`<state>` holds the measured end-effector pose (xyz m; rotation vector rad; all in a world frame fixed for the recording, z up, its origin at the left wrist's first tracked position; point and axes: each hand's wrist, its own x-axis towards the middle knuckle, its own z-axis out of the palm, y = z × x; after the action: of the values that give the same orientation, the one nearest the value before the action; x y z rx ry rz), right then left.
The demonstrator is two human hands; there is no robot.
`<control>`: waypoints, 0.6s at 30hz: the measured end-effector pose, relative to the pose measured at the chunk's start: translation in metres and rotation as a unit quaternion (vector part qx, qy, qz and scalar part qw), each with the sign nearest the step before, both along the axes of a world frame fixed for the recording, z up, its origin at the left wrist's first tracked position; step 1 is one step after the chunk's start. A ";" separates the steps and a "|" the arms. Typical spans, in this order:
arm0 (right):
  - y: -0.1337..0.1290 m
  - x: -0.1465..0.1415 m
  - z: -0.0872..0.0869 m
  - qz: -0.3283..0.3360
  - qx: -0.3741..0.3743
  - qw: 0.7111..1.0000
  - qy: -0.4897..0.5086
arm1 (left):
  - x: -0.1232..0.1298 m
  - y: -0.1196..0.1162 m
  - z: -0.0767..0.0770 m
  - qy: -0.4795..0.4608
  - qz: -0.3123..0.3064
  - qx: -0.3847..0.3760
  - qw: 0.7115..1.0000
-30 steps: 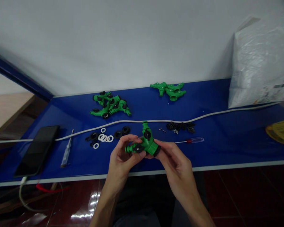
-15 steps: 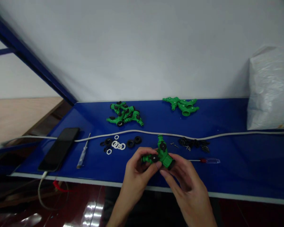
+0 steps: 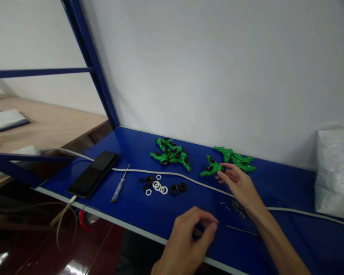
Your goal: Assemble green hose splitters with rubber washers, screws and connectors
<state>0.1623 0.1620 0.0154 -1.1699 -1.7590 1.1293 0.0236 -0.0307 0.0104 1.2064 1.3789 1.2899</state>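
My right hand [image 3: 235,183] grips a green Y-shaped hose splitter [image 3: 213,167] with black valve knobs by its black collar end. It holds the splitter at the back of the blue table, between two groups of similar pieces. On the left lies a pile of green splitters with black knobs [image 3: 172,152]; on the right are several plain green splitter bodies [image 3: 237,159]. My left hand [image 3: 193,236] hovers at the table's front edge, fingers curled and thumb tip close to the index finger, with nothing visible in it.
White washers [image 3: 159,187] and black rings [image 3: 178,188] lie mid-table. Small dark parts and screws [image 3: 238,207] and a screwdriver [image 3: 242,230] sit by my right forearm. A white cable [image 3: 149,171] crosses the table. Leftward are another screwdriver [image 3: 120,187] and a phone [image 3: 94,173]; a white bag [image 3: 335,172] stands right.
My right hand has carried the splitter away from the front to the back of the table. My left hand has let go of it. The view has turned left.
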 end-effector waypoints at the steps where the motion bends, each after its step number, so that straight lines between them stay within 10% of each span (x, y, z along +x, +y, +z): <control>1: 0.010 -0.006 -0.002 0.024 0.003 1.000 -0.016 | 0.000 0.000 0.000 0.008 -0.004 -0.004 1.000; 11: 0.026 -0.071 -0.016 0.057 0.172 0.968 -0.175 | 0.002 -0.001 -0.009 -0.014 -0.010 -0.011 1.000; 18: 0.050 -0.038 -0.003 -0.025 0.287 0.909 -0.300 | 0.002 0.001 -0.003 -0.007 -0.013 -0.017 1.000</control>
<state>0.1242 0.2119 0.0128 -1.2354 -2.2820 0.1543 0.0257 -0.0299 0.0073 1.1859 1.3659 1.2502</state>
